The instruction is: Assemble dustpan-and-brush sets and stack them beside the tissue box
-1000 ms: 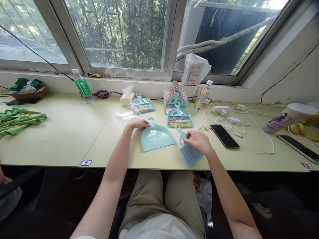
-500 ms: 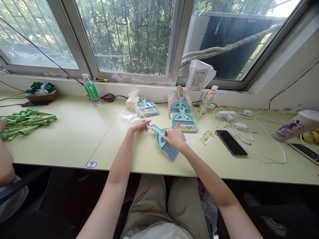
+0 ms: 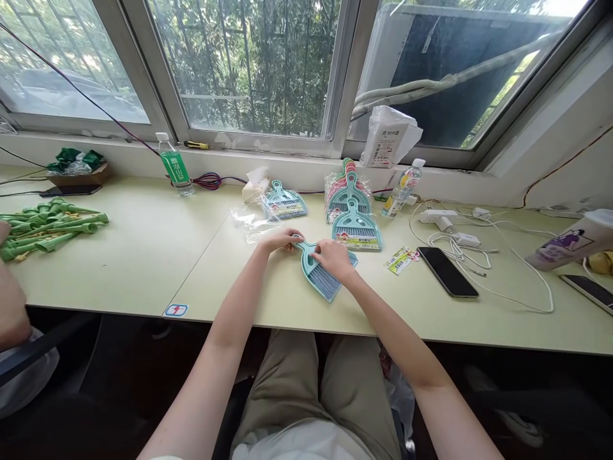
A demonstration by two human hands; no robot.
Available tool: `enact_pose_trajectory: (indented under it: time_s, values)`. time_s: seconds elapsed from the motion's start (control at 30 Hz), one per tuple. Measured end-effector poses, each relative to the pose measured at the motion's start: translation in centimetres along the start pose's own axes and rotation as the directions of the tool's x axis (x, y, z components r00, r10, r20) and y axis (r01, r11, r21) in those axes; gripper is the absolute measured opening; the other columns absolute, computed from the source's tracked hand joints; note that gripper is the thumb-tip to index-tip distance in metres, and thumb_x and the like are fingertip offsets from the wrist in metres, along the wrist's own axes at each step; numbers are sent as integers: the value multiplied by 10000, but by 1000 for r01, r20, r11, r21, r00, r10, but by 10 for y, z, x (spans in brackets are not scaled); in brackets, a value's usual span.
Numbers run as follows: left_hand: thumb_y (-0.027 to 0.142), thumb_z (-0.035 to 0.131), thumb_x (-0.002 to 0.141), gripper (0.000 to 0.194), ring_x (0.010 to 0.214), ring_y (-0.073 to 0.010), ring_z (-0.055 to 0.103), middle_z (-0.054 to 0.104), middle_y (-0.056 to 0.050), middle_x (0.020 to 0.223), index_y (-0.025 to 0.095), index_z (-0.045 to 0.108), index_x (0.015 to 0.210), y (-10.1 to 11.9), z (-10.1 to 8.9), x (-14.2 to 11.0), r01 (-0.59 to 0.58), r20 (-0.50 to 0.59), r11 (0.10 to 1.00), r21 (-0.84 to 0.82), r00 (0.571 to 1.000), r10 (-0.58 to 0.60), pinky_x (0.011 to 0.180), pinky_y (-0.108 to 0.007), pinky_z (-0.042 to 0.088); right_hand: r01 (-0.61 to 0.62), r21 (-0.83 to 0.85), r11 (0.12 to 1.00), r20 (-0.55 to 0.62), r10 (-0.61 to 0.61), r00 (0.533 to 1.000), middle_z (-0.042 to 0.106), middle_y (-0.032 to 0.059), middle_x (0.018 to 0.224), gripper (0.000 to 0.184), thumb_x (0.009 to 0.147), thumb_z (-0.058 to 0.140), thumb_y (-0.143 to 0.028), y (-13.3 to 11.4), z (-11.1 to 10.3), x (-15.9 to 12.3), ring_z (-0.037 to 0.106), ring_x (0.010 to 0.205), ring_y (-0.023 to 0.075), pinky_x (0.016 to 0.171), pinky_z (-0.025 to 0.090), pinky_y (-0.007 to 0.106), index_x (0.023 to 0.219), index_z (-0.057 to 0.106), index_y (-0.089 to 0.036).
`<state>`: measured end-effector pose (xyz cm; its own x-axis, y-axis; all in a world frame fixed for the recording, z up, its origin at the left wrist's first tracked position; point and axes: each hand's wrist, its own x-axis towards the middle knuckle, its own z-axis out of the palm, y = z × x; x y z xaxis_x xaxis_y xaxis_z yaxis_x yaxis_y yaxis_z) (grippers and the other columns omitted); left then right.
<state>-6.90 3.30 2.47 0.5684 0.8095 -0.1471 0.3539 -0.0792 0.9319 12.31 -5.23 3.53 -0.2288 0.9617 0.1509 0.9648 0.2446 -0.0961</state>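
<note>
A mint-green dustpan point(image 3: 309, 260) with a grey-bristled brush point(image 3: 325, 281) nested in it lies on the table in front of me, its handle pointing up and left. My left hand point(image 3: 283, 239) has its fingers closed around the handle end. Over the upper right side, my right hand point(image 3: 332, 257) grips the set, thumb on the brush's upper part. Clear plastic wrapping point(image 3: 251, 223) lies beyond my left hand. A printed card point(image 3: 401, 260) rests to the right of the set.
Bagged dustpan sets stand at the back: one at left point(image 3: 286, 203), one in front point(image 3: 357, 230), and a stack point(image 3: 349, 191) behind it. A phone point(image 3: 447, 271), white cables point(image 3: 454, 246), two bottles and a cup point(image 3: 569, 239) are around. Another person's arm point(image 3: 10, 300) is beside green stalk-like pieces point(image 3: 52, 227).
My left hand has moved right and taken hold of the dustpan's handle. My right hand stays on the set. The view has shifted slightly.
</note>
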Motion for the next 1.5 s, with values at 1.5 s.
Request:
enact_pose_trajectory:
  time_s: [1.5]
  values:
    - [86,665,740,417,798,-123,671,682,-29,890,179,579,1137,2,45,30,-262,-397,574,-776,910,-122,705,-195,573,136,311,941,-78,-118,990,596,79,1333,265,925,498,-392,102,8,-196,490,1300,261,1072,377,499,1116,612,-248]
